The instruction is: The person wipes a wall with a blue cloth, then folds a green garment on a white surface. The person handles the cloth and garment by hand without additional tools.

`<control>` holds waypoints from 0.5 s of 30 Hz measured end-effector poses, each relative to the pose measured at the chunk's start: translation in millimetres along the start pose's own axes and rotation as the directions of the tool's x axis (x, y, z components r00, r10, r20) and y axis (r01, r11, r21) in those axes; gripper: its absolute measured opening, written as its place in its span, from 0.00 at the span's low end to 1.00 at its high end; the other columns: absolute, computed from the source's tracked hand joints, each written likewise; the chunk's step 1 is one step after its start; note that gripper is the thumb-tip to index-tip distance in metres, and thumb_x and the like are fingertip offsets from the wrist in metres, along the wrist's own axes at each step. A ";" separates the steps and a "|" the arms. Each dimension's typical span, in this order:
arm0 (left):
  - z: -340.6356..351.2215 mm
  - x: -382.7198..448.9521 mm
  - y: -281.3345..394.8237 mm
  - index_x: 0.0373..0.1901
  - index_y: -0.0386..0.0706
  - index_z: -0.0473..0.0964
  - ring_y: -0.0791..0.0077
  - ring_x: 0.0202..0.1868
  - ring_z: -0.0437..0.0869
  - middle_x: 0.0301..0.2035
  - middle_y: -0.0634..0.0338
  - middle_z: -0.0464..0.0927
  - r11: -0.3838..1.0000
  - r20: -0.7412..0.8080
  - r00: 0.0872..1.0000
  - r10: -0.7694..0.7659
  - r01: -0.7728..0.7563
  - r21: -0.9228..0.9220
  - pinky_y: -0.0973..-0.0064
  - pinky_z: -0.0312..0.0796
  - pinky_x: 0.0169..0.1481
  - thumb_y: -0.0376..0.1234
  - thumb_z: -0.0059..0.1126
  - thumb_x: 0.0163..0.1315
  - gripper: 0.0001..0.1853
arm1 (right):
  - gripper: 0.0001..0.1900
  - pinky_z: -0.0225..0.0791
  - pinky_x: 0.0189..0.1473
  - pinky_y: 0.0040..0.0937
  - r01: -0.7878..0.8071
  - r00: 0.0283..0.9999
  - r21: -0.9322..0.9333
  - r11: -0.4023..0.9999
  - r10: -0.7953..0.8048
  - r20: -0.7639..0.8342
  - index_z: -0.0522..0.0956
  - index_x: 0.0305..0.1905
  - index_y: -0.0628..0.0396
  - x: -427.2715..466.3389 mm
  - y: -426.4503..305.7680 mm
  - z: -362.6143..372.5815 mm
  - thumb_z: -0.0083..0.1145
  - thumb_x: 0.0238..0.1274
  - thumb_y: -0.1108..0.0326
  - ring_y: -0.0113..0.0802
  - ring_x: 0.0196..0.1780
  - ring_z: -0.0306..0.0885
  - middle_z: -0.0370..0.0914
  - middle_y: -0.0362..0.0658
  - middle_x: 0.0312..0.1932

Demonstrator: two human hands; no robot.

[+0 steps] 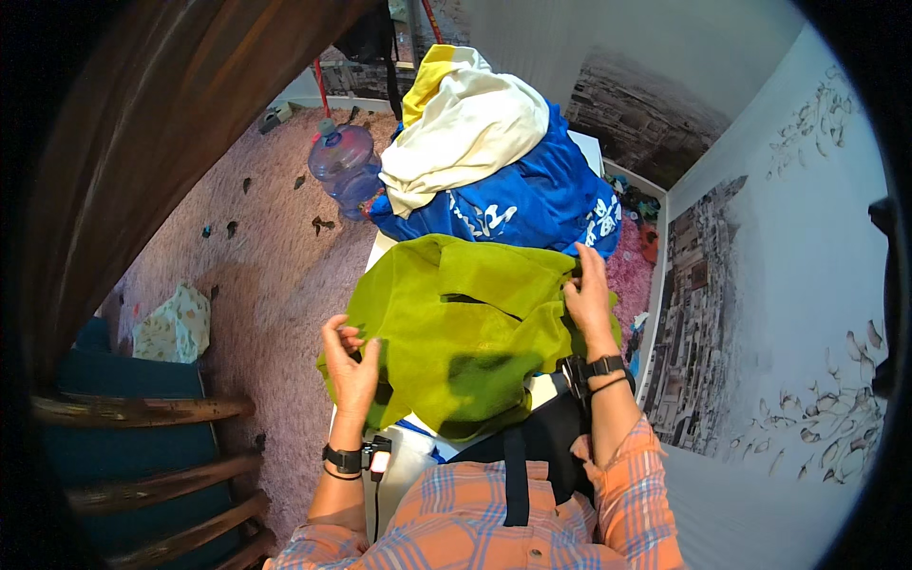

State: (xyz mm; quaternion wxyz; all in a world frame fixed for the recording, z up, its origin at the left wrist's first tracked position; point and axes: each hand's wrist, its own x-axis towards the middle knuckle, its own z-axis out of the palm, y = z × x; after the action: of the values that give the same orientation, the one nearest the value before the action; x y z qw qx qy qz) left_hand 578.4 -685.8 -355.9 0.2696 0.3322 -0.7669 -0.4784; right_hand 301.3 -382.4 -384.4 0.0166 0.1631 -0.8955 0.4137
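A green fleece-like garment (463, 328) lies spread on a white surface before me, its folded collar or flap at the far side. At its left edge is my left hand (353, 367), fingers apart and curved; no cloth shows pinched between them. My right hand (593, 299) has thumb and fingers on the garment's upper right edge, gripping the cloth there. Beyond it lies a heap of blue cloth (527, 192) bearing white lettering, with a white and yellow cloth (470, 128) on top.
A large blue-tinted water jug (345, 167) stands on the pink shaggy carpet (278, 271) to the left. Nearby are a brown wooden chair back (149, 410) and a patterned cloth or bag (174, 324). A printed wall (776, 285) rises close on the right.
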 end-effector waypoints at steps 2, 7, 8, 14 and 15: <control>23.0 -5.9 21.1 0.66 0.43 0.69 0.71 0.47 0.76 0.46 0.58 0.74 0.997 0.056 0.995 0.077 -0.076 -0.024 0.69 0.74 0.57 0.22 0.71 0.58 0.34 | 0.39 0.70 0.73 0.49 0.012 0.999 -0.189 0.982 -0.002 0.053 0.68 0.78 0.50 0.3 24.6 4.6 0.58 0.60 0.81 0.61 0.73 0.72 0.66 0.54 0.78; 48.1 -18.0 69.5 0.66 0.41 0.71 0.49 0.58 0.80 0.54 0.48 0.78 0.896 0.237 0.893 0.383 -0.422 0.141 0.55 0.71 0.66 0.31 0.78 0.56 0.35 | 0.16 0.76 0.56 0.49 0.070 0.997 -0.086 0.994 -0.073 -0.032 0.84 0.54 0.54 -2.8 -7.5 -6.0 0.64 0.60 0.73 0.58 0.54 0.82 0.82 0.52 0.48; 51.6 -19.3 74.7 0.67 0.42 0.71 0.46 0.61 0.78 0.61 0.47 0.77 0.880 0.256 0.882 0.396 -0.444 0.167 0.53 0.68 0.69 0.33 0.80 0.54 0.38 | 0.13 0.76 0.53 0.48 0.125 0.990 -0.065 0.990 -0.129 -0.063 0.85 0.50 0.55 -9.5 -34.6 -14.6 0.65 0.60 0.72 0.57 0.50 0.83 0.83 0.51 0.44; 69.9 -0.4 143.2 0.69 0.42 0.70 0.44 0.69 0.75 0.67 0.48 0.75 0.693 0.250 0.694 0.676 -0.713 0.105 0.45 0.61 0.75 0.38 0.81 0.52 0.42 | 0.14 0.77 0.43 0.42 0.539 0.839 0.155 0.828 -0.544 -0.008 0.83 0.47 0.60 -64.1 -183.7 -50.1 0.60 0.55 0.78 0.51 0.41 0.82 0.77 0.51 0.37; 69.6 2.5 149.2 0.69 0.42 0.70 0.44 0.69 0.74 0.66 0.48 0.75 0.655 0.272 0.657 0.703 -0.747 0.112 0.44 0.60 0.76 0.38 0.81 0.52 0.42 | 0.14 0.77 0.44 0.43 0.553 0.832 0.143 0.821 -0.555 -0.030 0.83 0.48 0.60 -72.3 -200.5 -54.6 0.61 0.55 0.78 0.52 0.41 0.82 0.77 0.50 0.37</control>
State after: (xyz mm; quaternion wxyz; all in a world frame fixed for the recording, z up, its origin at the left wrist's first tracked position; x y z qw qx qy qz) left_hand 488.4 -601.2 -247.0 0.3210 -0.0276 -0.9055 -0.2760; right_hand 425.3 -442.7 -212.9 0.1180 0.4194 -0.7770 0.4543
